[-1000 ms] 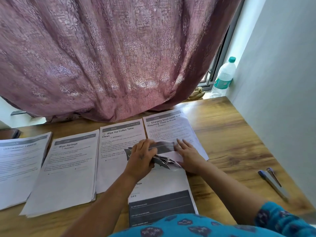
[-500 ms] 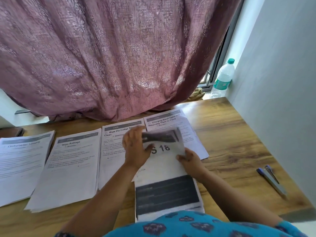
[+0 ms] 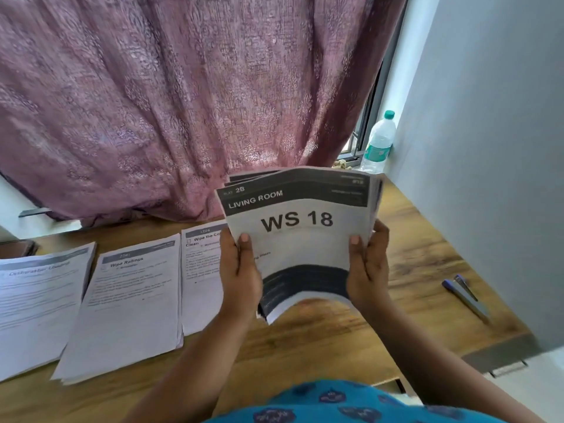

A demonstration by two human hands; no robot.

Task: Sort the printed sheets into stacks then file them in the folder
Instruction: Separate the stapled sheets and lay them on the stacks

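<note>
A thick bundle of printed sheets point(image 3: 299, 227) is raised off the table, tilted up toward me, its top page reading "LIVING ROOM WS 18". My left hand point(image 3: 241, 276) grips its left edge with the thumb on the front. My right hand point(image 3: 367, 267) grips the right edge the same way. Three stacks lie flat on the wooden table point(image 3: 406, 257): a "Wipe the Coffee Table Clean" stack point(image 3: 201, 279) partly hidden behind my left hand, a "Wipe Railings" stack point(image 3: 128, 303), and a leftmost stack point(image 3: 39, 303) with a blurred title. No folder is in view.
A pen point(image 3: 467, 296) lies near the table's right edge. A water bottle point(image 3: 378, 141) stands on the window sill at the back right. A pink curtain point(image 3: 183, 96) hangs behind the table, a grey wall point(image 3: 488, 148) closes the right side. A dark object point(image 3: 18, 247) sits far left.
The bundle that lay on the table under both hands has been picked up and lifted toward me. The sheet that lay under it at the right of the row is now hidden or gone.
</note>
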